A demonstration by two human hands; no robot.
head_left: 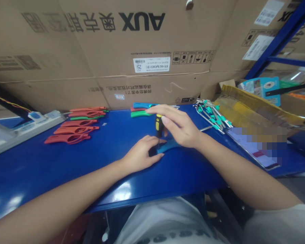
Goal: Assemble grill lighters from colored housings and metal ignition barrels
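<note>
In the middle of the table my right hand (pixel 180 125) is closed around a black-and-yellow screwdriver (pixel 159 126). It stands upright, with its shaft pointing down at the end of a blue plastic lighter handle (pixel 169 145). My left hand (pixel 139 154) grips that end, thumb on the near side and fingers on the far side. The lighter handle lies on the blue table, partly hidden under my right hand. A thin metal rod (pixel 206 128) shows to the right, behind my right wrist.
Red and green lighter handles (pixel 78 123) lie in a row at left, beside a white power strip (pixel 25 130). Blue, red and green ones (pixel 144 105) lie behind my hands. Metal rods with teal parts (pixel 213 117), a phone (pixel 251 147) and a taped carton (pixel 256 105) occupy the right.
</note>
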